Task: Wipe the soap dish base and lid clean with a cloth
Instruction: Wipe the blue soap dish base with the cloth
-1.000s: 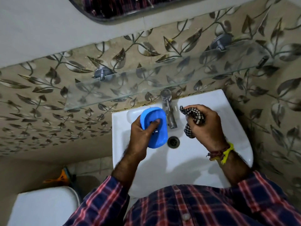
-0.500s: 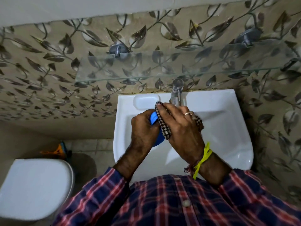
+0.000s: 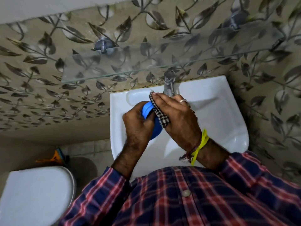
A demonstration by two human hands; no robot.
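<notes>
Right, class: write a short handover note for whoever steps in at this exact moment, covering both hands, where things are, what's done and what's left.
Left hand: gripping the blue soap dish piece over the sink.
Right hand: flat, pressing the checked cloth against that piece.
Done: wiping of this piece is under way; whether it is clean cannot be told.
Left: finish it, then wipe the other part, which is not in view. Base or lid cannot be told.
</notes>
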